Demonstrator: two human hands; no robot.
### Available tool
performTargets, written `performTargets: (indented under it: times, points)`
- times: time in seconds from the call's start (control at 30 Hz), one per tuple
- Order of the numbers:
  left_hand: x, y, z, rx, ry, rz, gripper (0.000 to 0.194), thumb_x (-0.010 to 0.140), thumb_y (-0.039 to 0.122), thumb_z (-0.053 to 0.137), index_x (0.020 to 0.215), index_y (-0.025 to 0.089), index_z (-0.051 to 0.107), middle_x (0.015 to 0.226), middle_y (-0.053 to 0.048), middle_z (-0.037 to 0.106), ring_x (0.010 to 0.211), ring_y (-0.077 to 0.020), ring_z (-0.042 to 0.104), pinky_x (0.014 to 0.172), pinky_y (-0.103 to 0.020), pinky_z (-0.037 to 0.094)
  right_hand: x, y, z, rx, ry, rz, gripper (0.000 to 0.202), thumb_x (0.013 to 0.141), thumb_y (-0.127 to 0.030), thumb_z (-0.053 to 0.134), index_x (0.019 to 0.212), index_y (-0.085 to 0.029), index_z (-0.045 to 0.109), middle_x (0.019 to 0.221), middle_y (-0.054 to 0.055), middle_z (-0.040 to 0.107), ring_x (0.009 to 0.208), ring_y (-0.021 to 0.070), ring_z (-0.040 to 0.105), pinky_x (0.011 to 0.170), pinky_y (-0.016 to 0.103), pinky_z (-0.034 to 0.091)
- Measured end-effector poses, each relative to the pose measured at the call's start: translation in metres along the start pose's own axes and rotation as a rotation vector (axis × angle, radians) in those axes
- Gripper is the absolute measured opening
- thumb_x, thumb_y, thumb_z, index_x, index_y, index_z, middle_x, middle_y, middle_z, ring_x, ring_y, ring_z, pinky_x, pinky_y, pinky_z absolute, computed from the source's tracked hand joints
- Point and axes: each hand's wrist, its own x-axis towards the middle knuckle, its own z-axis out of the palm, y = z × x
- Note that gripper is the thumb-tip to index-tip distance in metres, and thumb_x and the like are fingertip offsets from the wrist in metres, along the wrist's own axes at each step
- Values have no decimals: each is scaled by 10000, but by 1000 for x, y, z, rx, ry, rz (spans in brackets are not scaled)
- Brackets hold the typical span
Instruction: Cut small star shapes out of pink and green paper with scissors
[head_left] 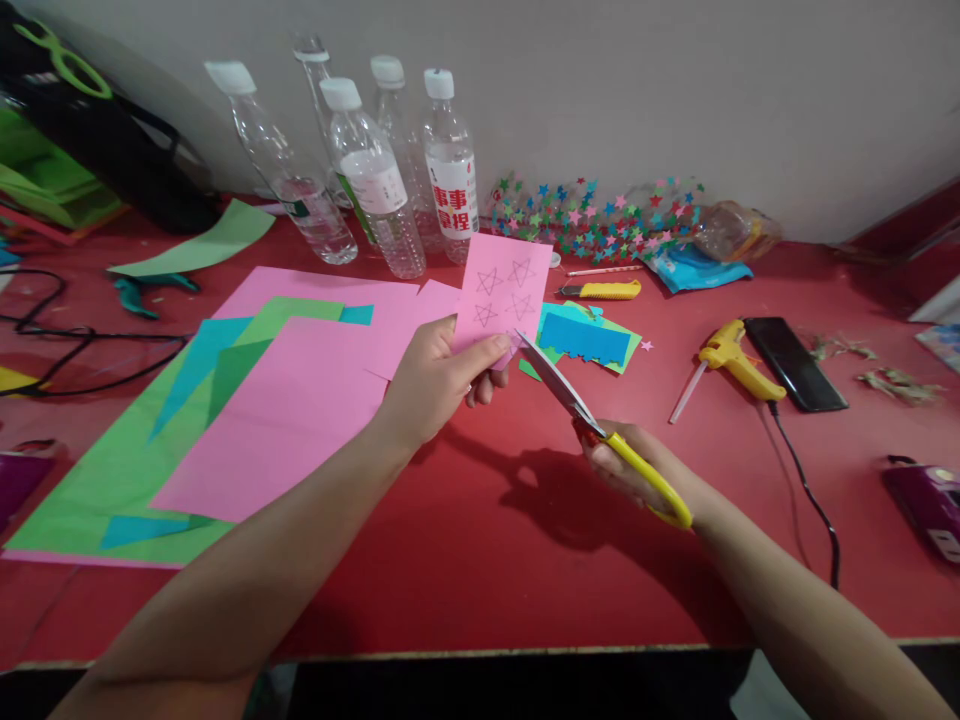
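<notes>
My left hand (442, 375) pinches the lower edge of a small pink paper (504, 285) between thumb and fingers, holding it upright above the table. Several stars are drawn on this paper in dark lines. In my right hand (637, 465) are yellow-handled scissors (559, 385), their blades pointing up and left. The blade tips meet the paper's lower right edge, close to my left thumb. The blades look nearly closed. Part of my right hand's fingers is hidden behind the yellow handle.
Large pink, green and blue sheets (277, 420) lie at left. Behind stand several plastic bottles (382, 195) and a star-filled clear container (600, 220). A yellow cutter (609, 290), blue scraps (585, 338), a glue gun (739, 362) and a phone (796, 363) lie at right.
</notes>
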Motion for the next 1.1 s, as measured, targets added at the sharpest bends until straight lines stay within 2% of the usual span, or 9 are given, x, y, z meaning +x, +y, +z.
performTargets:
  times: [0.13,0.23,0.53,0.7,0.93,1.1]
  points:
    - [-1,-2,6,-82,11,11,159,812,276,598,708,156,587,590,-3,614,451,-89,551,414,-202,427,2,9,2,49,-36,-26,507,879,-677,437,696,-208,372,507,-77,377,392,54,303,383,215,230]
    - [-4,-5,14,-140,18,17,192,822,314,597,719,153,588,609,-8,623,474,-96,567,449,-215,465,2,15,8,138,-33,-37,509,876,-690,421,721,-207,392,480,-90,373,357,52,293,367,211,219]
    - [-9,-16,27,-217,45,10,256,852,338,586,676,153,586,610,-5,603,500,-90,548,459,-219,440,-1,14,28,281,30,77,473,879,-645,464,727,-199,428,476,-92,376,344,52,312,343,183,263]
    - [-8,-21,29,-188,47,-10,258,850,350,573,673,162,578,608,3,590,494,-87,527,465,-219,429,0,11,33,250,90,104,477,883,-642,448,691,-206,412,456,-98,353,319,52,300,320,183,264]
    - [-7,-26,28,-190,66,-36,286,854,361,578,640,172,571,565,22,558,469,-65,471,443,-201,362,0,14,32,181,108,119,453,905,-589,449,665,-209,400,449,-87,371,318,52,318,328,187,262]
    - [-7,-27,27,-153,52,-44,333,855,358,579,585,165,551,532,25,538,452,-53,440,441,-198,332,2,10,27,144,98,57,511,876,-677,419,669,-210,399,437,-90,367,330,53,294,351,202,273]
